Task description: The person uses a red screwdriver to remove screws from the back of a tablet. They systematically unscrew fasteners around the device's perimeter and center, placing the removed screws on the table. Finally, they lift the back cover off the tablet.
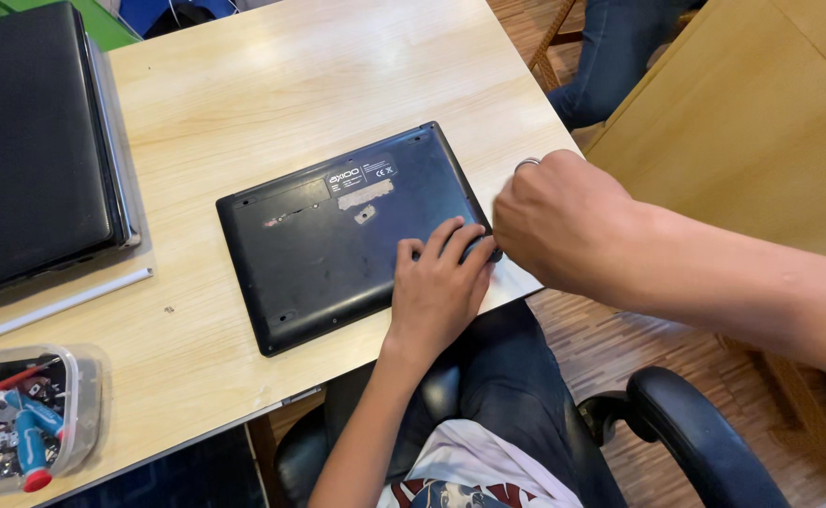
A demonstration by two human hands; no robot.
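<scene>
A black laptop point(337, 235) lies upside down on the light wooden table point(272, 85), its base panel facing up with a label and worn patches. My left hand point(436, 287) rests flat on the panel's near right part, fingers spread and pointing toward the right corner. My right hand point(559, 221), with a ring on one finger, is curled into a fist at that same corner, knuckles up. Whatever its fingers hold is hidden beneath the hand.
A second closed dark laptop point(32, 141) lies at the far left on a white strip point(55, 306). A clear plastic box point(27, 419) of screwdrivers and small parts stands at the near left. Another person's leg in jeans point(610, 47) is at the far right, beside a second wooden table point(752, 113). A black chair armrest point(695, 433) is below.
</scene>
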